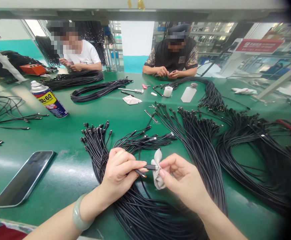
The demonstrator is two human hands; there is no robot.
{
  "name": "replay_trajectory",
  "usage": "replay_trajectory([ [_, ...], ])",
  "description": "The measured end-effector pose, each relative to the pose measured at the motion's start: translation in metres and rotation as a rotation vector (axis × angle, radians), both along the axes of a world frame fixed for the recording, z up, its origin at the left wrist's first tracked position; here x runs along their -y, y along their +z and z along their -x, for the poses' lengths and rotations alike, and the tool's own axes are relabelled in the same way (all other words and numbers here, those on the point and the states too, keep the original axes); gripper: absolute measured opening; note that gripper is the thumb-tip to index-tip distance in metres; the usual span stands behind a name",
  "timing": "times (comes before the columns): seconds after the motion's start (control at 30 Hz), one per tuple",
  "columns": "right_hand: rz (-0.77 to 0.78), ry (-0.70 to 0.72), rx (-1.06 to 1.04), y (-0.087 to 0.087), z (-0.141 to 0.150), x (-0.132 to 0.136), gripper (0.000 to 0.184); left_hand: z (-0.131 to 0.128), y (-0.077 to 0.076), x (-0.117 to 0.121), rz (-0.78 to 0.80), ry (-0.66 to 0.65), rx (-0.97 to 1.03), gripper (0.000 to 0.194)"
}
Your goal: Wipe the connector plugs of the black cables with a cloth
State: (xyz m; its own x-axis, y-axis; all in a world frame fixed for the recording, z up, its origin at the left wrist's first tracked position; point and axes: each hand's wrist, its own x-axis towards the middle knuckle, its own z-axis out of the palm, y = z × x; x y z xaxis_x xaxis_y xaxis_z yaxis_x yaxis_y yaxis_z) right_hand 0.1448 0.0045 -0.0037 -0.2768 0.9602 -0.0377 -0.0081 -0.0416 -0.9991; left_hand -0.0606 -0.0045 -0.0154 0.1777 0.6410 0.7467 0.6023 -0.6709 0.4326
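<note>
Pinching a black cable plug (150,167), the left hand (120,171) keeps a closed grip on its moulded body between thumb and fingers, while the right hand (182,180) closes its grip on a crumpled grey cloth (157,170) wrapped against the plug's far end. Both sit just above a black cable bundle (145,213) lying across the green counter (67,160). The risks seem small but real. Pinched this lightly, the slim plug could slip and drop into the bundle, where it would be hard to pick out among so many alike. Pulling against the cloth could strain the joint where the cable enters the plug, and a second plug (140,173) poking out beside the left fingers could snag the cloth. A careless elbow could also drag loops of the bundle. A smartphone (22,178) lies left of the bundle, within reach of such a sweep. Both forearms angle inward from the lower corners, wrists lifted, with a jade bangle (79,213) on the left wrist.
</note>
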Motion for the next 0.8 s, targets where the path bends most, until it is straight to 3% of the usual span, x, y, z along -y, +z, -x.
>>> replay_trajectory([
  [0.2, -0.135, -0.162, 0.135, -0.004, 0.001, -0.001, 0.019, 0.000, -0.007, -0.001, -0.014, 0.030, -0.046, 0.024],
  [0.4, 0.175, -0.092, -0.060, -0.001, 0.001, -0.006, 0.036, 0.000, -0.010, -0.005, -0.021, 0.170, -0.181, 0.038],
  [0.53, 0.262, -0.018, -0.121, 0.001, 0.001, -0.007, 0.037, -0.001, -0.013, -0.005, -0.076, 0.240, -0.211, 0.038],
  [0.7, 0.284, 0.036, -0.122, -0.002, 0.000, -0.008, 0.037, -0.001, -0.021, -0.007, 0.041, 0.068, -0.192, 0.043],
  [0.8, 0.295, 0.057, -0.108, -0.006, 0.000, -0.010, 0.036, 0.000, -0.023, -0.008, 0.142, -0.039, -0.075, 0.030],
])
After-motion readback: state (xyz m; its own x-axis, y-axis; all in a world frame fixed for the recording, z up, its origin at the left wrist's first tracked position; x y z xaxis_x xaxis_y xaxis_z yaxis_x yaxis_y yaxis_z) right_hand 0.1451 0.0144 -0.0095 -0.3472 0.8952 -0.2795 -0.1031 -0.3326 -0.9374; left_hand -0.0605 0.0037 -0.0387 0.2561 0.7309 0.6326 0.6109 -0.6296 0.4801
